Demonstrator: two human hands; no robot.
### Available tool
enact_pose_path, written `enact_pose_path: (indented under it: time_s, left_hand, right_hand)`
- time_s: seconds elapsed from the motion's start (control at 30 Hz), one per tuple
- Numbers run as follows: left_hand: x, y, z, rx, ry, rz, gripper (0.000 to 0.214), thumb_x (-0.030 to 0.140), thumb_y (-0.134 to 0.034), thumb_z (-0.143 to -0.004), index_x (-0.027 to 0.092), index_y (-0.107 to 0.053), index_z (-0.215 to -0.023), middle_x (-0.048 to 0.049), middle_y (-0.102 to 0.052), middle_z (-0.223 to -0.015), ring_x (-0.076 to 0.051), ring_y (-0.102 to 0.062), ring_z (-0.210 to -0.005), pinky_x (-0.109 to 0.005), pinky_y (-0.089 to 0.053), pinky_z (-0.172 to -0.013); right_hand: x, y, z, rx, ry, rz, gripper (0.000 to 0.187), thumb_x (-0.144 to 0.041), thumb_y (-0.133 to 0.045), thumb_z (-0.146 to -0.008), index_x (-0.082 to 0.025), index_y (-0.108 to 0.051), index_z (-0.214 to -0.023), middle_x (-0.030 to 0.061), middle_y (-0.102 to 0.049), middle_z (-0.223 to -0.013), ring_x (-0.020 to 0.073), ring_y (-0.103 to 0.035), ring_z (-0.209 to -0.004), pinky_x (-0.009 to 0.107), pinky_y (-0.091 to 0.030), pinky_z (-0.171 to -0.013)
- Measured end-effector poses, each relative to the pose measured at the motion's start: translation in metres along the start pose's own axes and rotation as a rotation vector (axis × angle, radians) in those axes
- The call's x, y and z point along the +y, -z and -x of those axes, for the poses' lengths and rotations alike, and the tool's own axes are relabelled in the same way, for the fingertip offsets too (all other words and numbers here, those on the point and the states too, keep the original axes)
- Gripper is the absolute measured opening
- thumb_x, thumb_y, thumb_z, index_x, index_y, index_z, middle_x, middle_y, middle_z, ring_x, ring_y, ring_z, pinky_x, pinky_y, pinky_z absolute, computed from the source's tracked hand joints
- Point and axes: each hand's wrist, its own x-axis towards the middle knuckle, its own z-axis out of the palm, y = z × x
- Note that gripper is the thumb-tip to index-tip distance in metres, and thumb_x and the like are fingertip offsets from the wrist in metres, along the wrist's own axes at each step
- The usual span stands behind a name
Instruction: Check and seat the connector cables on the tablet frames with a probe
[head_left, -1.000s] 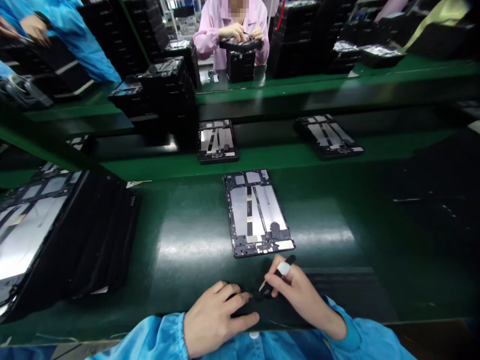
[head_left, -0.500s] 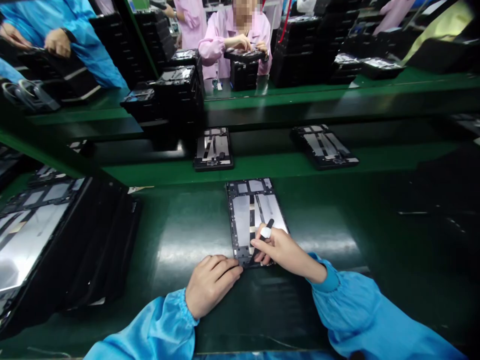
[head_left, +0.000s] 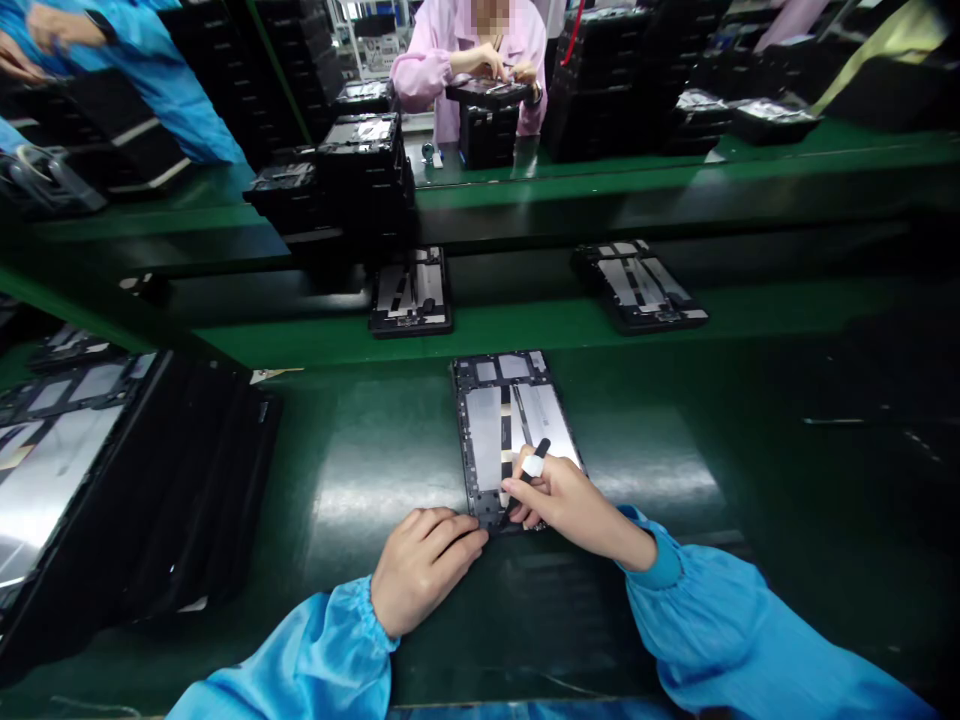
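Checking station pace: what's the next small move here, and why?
Probably steady the tablet frame with the left hand and work the black tool in the right hand along the lower edge: the left fingers rest at that corner, and the tool angles down there, though its tip is hidden.

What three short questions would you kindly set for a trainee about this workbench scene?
1. Which hand holds the black pen-like tool at the tablet housing?
2. True or false: the co-worker across the bench wears a pink smock.
3. What lies on the green bench top, left of the housing?
A) a stack of black-framed tablet panels
B) a coil of cable
C) a soldering iron

Key: 1. The right hand; 2. True; 3. A.
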Motion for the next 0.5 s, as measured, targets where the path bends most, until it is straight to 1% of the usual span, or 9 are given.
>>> enact_pose_path:
  time_s: [0.23,0.4,0.5]
  left_hand:
    - [-0.0003,-0.0006,0.0018,-0.022,-0.004,0.0,0.018,0.017,-0.054,-0.097,0.018,-0.063,-0.113,-0.0047,-0.069,-0.104,-0.017,-0.059,-0.092,-0.029,-0.045,-0.076]
    - [0.0008,0.0054,-0.0006,-0.106,-0.096,-0.131,0.032,0.011,-0.037,-0.102,0.017,-0.059,-0.123,-0.0071,-0.066,-0.108,-0.019,-0.057,-0.094,-0.032,-0.044,-0.074]
    - [0.0006,0.0076,-0.0026,-0.133,-0.114,-0.16,0.034,0.011,-0.033,-0.102,0.016,-0.059,-0.123,-0.0076,-0.065,-0.108,-0.02,-0.055,-0.094,-0.032,-0.044,-0.073]
  right_hand:
    - [0.0003,-0.0002,-0.0003,-0.001,0.01,0.014,0.018,-0.037,-0.058,-0.087,-0.021,-0.052,-0.082,-0.0031,-0.063,-0.058,0.0172,-0.071,-0.059,0.024,-0.057,-0.051]
    - [-0.0002,-0.0013,-0.0002,0.007,0.016,0.027,0.018,-0.036,-0.058,-0.087,-0.02,-0.053,-0.081,-0.0023,-0.063,-0.06,0.0177,-0.072,-0.061,0.025,-0.057,-0.052]
    - [0.001,0.0046,0.0046,0.043,0.019,0.038,0.021,-0.039,-0.057,-0.089,-0.02,-0.052,-0.081,-0.0015,-0.063,-0.063,0.0172,-0.071,-0.062,0.024,-0.056,-0.051]
